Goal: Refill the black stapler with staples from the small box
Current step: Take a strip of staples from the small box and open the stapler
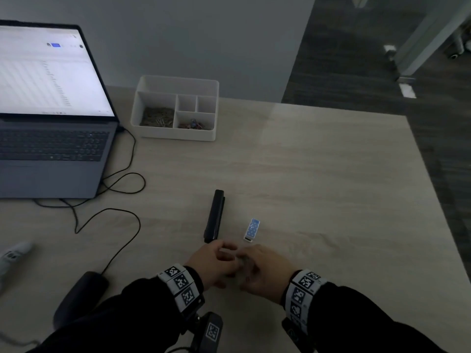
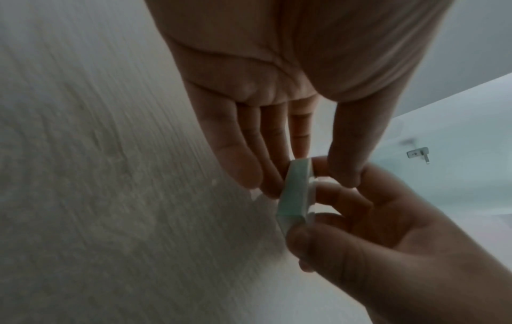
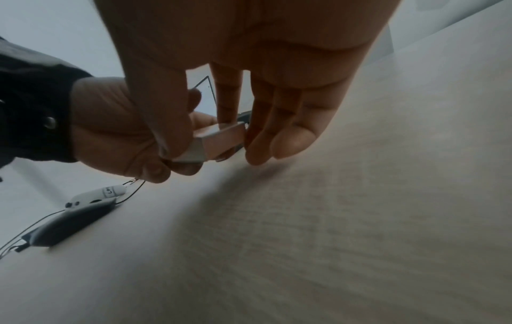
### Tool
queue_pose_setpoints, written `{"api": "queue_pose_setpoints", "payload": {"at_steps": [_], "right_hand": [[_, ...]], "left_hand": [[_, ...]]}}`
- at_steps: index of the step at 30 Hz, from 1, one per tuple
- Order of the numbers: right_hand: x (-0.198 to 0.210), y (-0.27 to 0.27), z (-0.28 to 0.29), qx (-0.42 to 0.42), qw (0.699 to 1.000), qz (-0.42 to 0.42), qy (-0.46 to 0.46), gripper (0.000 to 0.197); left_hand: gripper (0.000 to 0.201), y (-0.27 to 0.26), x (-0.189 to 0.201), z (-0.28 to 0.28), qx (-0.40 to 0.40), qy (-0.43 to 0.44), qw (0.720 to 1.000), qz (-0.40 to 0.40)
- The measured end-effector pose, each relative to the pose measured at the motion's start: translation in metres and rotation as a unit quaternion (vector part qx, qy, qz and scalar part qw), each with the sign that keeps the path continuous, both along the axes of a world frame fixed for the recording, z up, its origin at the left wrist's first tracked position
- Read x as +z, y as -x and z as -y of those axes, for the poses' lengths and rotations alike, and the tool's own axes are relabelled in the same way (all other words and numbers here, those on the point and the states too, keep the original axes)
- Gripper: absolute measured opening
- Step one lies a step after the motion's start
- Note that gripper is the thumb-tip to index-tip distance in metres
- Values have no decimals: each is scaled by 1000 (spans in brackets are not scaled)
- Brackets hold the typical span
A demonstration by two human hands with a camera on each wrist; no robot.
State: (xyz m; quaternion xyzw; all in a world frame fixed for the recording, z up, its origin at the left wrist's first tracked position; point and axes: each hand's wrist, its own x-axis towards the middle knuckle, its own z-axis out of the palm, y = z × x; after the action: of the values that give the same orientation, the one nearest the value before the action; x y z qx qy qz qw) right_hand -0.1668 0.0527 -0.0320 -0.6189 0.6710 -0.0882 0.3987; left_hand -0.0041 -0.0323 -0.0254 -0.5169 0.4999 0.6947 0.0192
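Note:
The black stapler [image 1: 214, 216] lies closed on the wooden table [image 1: 318, 187], pointing away from me. The small blue staple box [image 1: 252, 229] lies just to its right. Both hands meet just in front of them, touching neither. My left hand [image 1: 216, 261] [image 2: 307, 182] and right hand [image 1: 260, 268] [image 3: 213, 144] together pinch a small silvery block of staples [image 2: 295, 193] [image 3: 227, 138] between thumbs and fingertips, a little above the table. In the head view the block is mostly hidden by the fingers.
An open laptop [image 1: 51, 110] stands at the back left, with cables [image 1: 122, 200] trailing to a black adapter [image 1: 81, 296]. A white organiser tray [image 1: 175, 108] holding clips sits behind the stapler. A white device [image 1: 15, 253] lies at the far left. The table's edge runs down the right.

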Motion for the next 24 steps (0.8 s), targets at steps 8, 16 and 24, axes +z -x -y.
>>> {"api": "queue_pose_setpoints", "payload": {"at_steps": [8,16,24], "right_hand": [[15,-9,-6,-204,959,183,-75,49],[19,-21,-7,-316,904,276,-82,23],[18,-33,-15,-297,928,222,22,22]], "left_hand": [[18,-13,4,-1,162,-55,985,-29],[10,-22,13,-7,229,-91,967,-61],[12,-36,14,-9,281,-114,951,-58]]}}
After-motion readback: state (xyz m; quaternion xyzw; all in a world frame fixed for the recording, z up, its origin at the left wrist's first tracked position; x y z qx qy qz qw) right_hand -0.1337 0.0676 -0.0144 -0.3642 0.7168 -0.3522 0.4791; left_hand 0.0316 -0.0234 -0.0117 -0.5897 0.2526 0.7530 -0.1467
